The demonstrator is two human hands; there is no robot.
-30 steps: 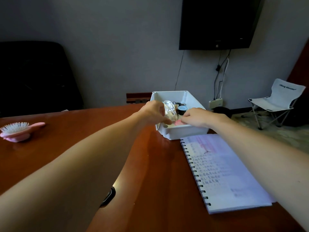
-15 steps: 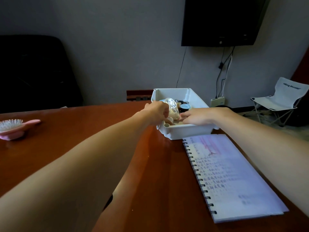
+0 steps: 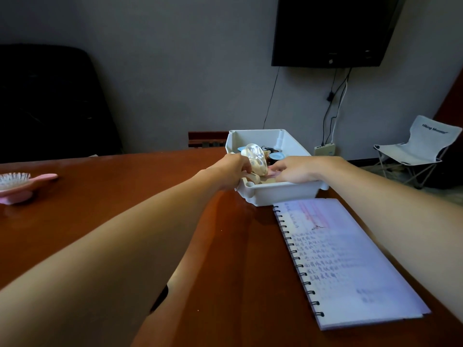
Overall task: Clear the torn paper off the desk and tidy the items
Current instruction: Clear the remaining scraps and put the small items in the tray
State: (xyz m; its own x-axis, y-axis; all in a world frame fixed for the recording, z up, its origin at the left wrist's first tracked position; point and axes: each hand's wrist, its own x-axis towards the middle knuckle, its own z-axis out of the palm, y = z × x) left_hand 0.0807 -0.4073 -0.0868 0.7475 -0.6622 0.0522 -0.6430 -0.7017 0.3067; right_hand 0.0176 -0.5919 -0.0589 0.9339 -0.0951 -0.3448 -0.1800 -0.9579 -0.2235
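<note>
Head camera, looking forward and down along two bare forearms that reach across a reddish-brown wooden desk (image 3: 105, 201) to a white plastic bin (image 3: 278, 196).

The left hand (image 3: 231, 171) is at the bin's near-left corner. Its fingers are curled and grasp the lower edge of a pearly object (image 3: 256, 159), shiny and translucent, which stands upright above the bin's near rim. A pale beige piece (image 3: 253, 177) lies just under that hand, inside the same corner.

The right hand (image 3: 299, 171) comes over the bin's near-right rim, palm down, with its fingers (image 3: 275, 169) stretched toward the pearly object and close beside it. Whether they pinch anything cannot be told.

Deeper in the bin, behind the pearly object, sit a small blue-lidded jar (image 3: 275, 155) and some dark small items too blurred to name.

Just in front of the bin, to its right, a spiral notebook (image 3: 350, 261) lies open and flat, with handwriting on its page. Well to the left of the bin a pink hairbrush (image 3: 18, 187) rests bristles up.

Behind the bin is a grey wall with a dark television (image 3: 330, 28) and hanging cables. To the bin's far right stands a pale folding chair (image 3: 413, 151). To its far left stands a black chair (image 3: 50, 101).
</note>
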